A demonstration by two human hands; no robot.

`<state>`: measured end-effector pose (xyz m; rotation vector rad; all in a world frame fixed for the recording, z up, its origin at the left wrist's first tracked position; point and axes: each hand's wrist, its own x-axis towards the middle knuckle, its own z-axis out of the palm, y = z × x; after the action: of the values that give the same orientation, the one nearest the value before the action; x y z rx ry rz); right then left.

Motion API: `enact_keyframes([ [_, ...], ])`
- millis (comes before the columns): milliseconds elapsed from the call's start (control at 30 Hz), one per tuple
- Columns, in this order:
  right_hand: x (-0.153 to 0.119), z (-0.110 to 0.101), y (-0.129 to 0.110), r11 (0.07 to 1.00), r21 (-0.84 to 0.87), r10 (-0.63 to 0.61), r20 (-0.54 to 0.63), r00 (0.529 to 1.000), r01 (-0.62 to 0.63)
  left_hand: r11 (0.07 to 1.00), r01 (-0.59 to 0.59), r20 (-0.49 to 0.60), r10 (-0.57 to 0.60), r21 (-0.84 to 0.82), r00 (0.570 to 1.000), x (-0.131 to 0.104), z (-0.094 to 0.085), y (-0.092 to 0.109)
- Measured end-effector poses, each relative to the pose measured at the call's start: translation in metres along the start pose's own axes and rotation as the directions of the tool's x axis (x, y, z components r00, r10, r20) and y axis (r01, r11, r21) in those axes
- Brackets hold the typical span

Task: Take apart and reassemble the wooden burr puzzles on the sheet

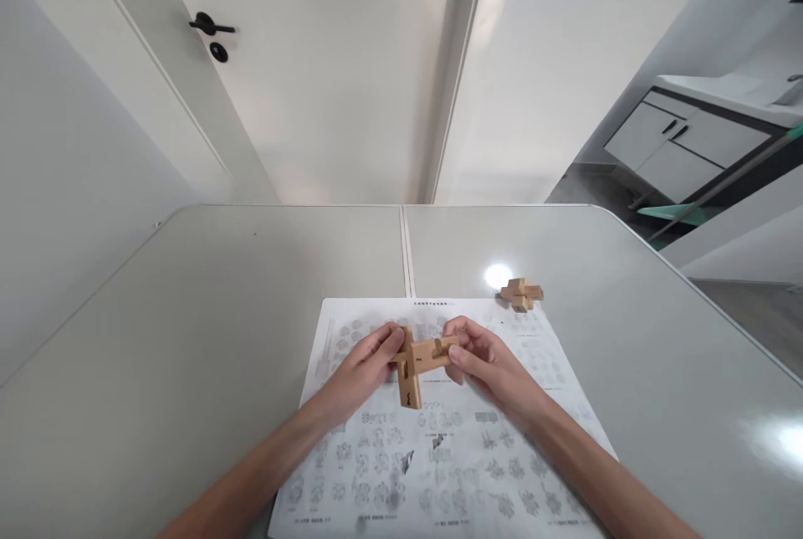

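My left hand (pixel 376 355) pinches an upright notched wooden puzzle piece (pixel 410 392) near its upper part. A dark mark shows on that piece's lower end. In my right hand (pixel 480 355) is the outer end of another notched wooden puzzle piece (pixel 428 356), lying nearly level and meeting the upright one at a cross. Whether the two pieces are interlocked or only touching I cannot tell. Both are held above a printed instruction sheet (pixel 452 472) covered with small diagrams.
An assembled wooden burr puzzle (pixel 519 294) sits at the sheet's far right corner. The grey table (pixel 188 338) has a seam (pixel 406 254) running away from me. Beyond its far edge stands a white door (pixel 326 79) with a black handle (pixel 213 25). A sink cabinet (pixel 683 137) is at the right.
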<state>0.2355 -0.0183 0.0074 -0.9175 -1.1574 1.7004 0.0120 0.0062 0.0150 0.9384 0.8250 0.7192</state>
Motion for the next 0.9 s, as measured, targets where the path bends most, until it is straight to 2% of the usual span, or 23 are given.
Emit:
enact_keyframes([
  [300, 0.003, 0.004, 0.009, 0.998, 0.064, 0.005, 0.060, 0.998, -0.009, 0.995, 0.017, 0.098, -0.008, -0.100, 0.995, 0.005, -0.006, -0.001],
  [600, 0.002, 0.009, 0.009, 0.997, -0.076, -0.004, 0.022, 1.000, 0.006, 0.998, -0.007, 0.144, 0.016, -0.063, 0.989, 0.004, -0.008, 0.001],
  [900, 0.005, 0.013, 0.018, 1.000, 0.014, -0.002, 0.038, 0.999, 0.001, 0.995, 0.026, 0.225, -0.004, -0.094, 0.974, 0.000, -0.009, -0.001],
])
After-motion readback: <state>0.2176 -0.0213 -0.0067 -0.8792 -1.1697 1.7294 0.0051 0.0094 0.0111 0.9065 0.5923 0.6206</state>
